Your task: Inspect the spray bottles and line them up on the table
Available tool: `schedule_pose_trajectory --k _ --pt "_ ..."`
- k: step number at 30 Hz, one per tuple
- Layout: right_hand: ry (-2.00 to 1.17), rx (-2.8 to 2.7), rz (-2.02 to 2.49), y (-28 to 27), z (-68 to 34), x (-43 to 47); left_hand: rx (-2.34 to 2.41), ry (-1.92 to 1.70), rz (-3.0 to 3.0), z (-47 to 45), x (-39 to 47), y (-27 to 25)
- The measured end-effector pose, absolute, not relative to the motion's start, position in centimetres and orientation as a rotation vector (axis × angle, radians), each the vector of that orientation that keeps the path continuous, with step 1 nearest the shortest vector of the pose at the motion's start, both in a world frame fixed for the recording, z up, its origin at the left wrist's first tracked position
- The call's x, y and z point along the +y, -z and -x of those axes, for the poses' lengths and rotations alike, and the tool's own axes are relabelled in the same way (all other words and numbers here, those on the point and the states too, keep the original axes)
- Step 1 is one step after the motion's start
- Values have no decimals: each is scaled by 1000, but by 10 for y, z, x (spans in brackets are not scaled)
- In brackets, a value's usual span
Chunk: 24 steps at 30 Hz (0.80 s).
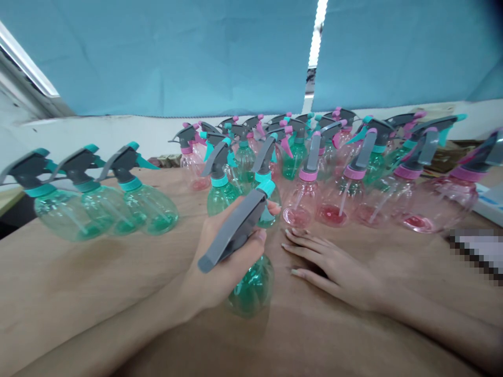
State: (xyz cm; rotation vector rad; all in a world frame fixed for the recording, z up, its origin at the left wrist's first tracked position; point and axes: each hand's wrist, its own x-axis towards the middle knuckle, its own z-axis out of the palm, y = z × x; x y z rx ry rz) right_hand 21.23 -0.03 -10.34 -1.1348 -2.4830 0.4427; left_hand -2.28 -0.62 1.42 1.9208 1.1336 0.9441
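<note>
My left hand (226, 262) is wrapped round the neck of a green spray bottle (253, 288) with a grey and turquoise trigger head. That bottle is upright in front of me, its neck hidden by my fingers. Flat on the wooden table (314, 340) lies my right hand (334, 267), fingers spread and holding nothing. Just beyond its fingertips stands a pink spray bottle (301, 204). Behind the held bottle is another green spray bottle (222, 196).
Three green spray bottles (157, 209) stand in a row at the left. Pink and green bottles crowd the back and right, among them a large pink one (440, 204). A pixelated flat object (479, 251) lies at the right edge. A blue sheet (196, 57) hangs behind.
</note>
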Motion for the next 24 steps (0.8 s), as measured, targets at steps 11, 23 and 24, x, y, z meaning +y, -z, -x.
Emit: schedule_pose_trajectory --k 11,23,24 --pt "-443 -2484 1115 105 -213 1 1109 -926 -1928 23 -2 -17" --pt "-426 -2534 1165 103 -212 1 1076 -887 -1957 29 -2 -19" --pt "-425 -2534 1160 103 -212 1 1075 -904 -1969 29 -1 -18"
